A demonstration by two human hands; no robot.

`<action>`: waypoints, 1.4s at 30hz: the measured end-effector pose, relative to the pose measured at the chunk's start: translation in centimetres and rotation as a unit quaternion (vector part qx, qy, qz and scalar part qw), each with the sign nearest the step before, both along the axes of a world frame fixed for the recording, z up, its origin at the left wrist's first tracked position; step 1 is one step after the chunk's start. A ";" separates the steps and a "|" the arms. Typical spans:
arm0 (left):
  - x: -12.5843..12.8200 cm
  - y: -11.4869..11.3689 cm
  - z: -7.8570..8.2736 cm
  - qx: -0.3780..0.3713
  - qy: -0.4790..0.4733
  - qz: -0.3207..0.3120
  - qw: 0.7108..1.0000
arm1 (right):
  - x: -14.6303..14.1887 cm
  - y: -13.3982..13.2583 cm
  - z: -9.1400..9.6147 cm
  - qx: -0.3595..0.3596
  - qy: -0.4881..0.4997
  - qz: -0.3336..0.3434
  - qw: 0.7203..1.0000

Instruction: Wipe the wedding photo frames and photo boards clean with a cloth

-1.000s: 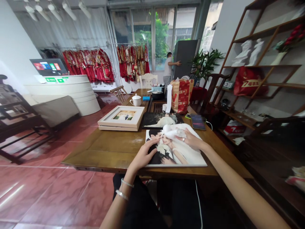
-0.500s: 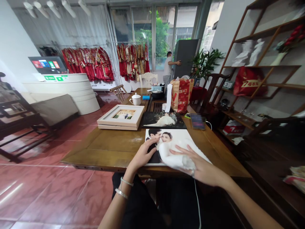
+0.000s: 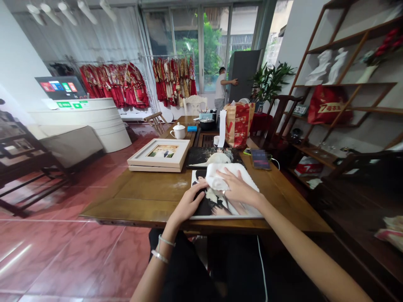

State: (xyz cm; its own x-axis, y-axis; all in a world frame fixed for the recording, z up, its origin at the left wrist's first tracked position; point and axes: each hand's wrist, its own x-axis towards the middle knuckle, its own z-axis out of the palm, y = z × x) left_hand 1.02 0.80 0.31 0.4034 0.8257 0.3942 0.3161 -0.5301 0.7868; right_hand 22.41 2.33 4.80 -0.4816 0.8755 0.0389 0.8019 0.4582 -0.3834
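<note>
White cloth, bunched and soft, lies under the person's right hand, whose fingers are spread out across it. Beneath is a glossy photo panel of a couple, lying flat at the near edge of a wooden table. The picture's top points away from the person; the panel looks longer from side to side, roughly parallel to the table's near edge, though the slanted view shortens its depth. The cloth covers part of the upper picture; its own long axis cannot be told. The left hand rests on the panel's left side, fingers extended and thumb apart. Just beyond lies a dark print; stacked pale frames sit to its left.
</note>
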 end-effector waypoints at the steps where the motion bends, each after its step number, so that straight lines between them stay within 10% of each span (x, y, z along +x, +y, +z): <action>1: 0.0 0.0 0.0 -0.001 -0.005 0.001 1.000 | 0.1 -1.2 -0.1 0.006 -0.003 0.010 1.000; 9: 0.1 -0.1 0.2 -0.014 -0.017 0.012 1.000 | 3.3 -9.8 0.1 -0.008 0.034 0.093 0.995; 20: 0.3 -0.6 0.7 -0.031 -0.032 0.026 0.999 | 1.1 -5.3 -0.3 -0.006 0.005 -0.067 0.998; 26: 0.1 -0.7 0.8 -0.041 -0.035 0.031 0.998 | -3.2 -9.0 0.6 -0.015 0.024 0.070 0.997; 32: 0.1 -0.4 0.8 0.002 -0.012 0.009 1.000 | -0.7 -11.7 2.4 -0.071 0.050 0.151 0.985; 42: 0.1 -0.3 0.2 0.049 0.054 0.019 0.997 | 4.2 -5.7 0.7 -0.046 0.047 -0.089 0.994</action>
State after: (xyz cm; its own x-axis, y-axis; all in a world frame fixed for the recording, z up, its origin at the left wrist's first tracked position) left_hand 1.09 0.46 0.53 0.4175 0.8003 0.4303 0.4164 -0.5894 0.6923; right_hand 26.64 -3.34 5.52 -0.3173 0.9483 -0.0079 0.8257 0.2722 -0.4940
